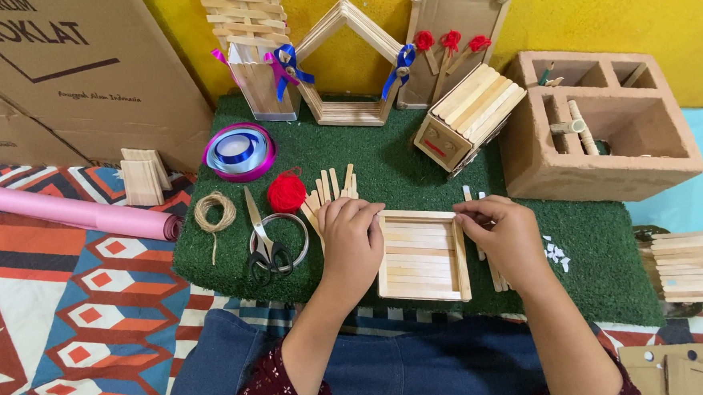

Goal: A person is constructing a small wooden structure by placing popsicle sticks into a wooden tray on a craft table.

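A square tray of wooden craft sticks lies on the green turf mat in front of me. My left hand rests against the tray's left side, fingers curled on its upper left corner. My right hand presses on the tray's right edge, fingertips at the upper right corner. Loose craft sticks fan out just beyond my left hand. More loose sticks lie under my right hand.
Scissors, a tape ring, a twine coil, red yarn and ribbon spools sit left on the mat. Stick houses, a stick box and a clay block stand behind. A pink paper roll lies left.
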